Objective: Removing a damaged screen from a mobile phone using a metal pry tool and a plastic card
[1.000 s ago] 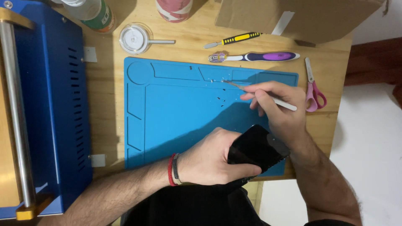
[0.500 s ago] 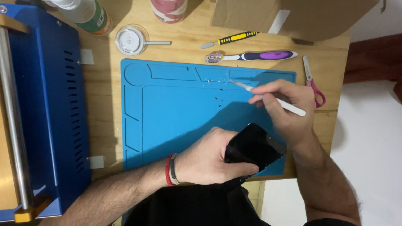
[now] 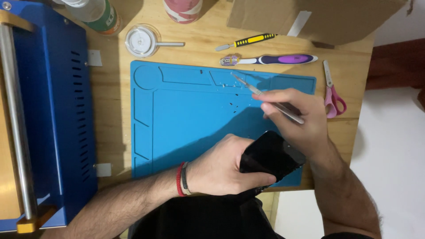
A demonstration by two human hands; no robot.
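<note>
Left hand [image 3: 221, 170] clamps the black smartphone [image 3: 271, 158] at the near edge of the blue silicone repair mat [image 3: 186, 119], while the right hand [image 3: 301, 119], just beyond the phone, pinches metal tweezers [image 3: 265, 95], tips over tiny screws [image 3: 234, 104]. Looks like the screw-handling step; the next move calls for a steady, fine pick. Beyond the right hand lie a purple toothbrush [image 3: 274, 59], a yellow pry tool [image 3: 248, 41], pink scissors [image 3: 333, 95]; wooden table [image 3: 110, 88], blue machine [image 3: 48, 110] left.

1. A silicone work mat [image 3: 186, 115] lies on the wooden table [image 3: 110, 115].
2. Behind the mat's far edge: toothbrush [image 3: 270, 59], spudger [image 3: 246, 42], round dish [image 3: 141, 40].
3. Scissors [image 3: 333, 93] lie at the table's right edge.
4. A machine [image 3: 40, 115] stands at its left edge.
</note>
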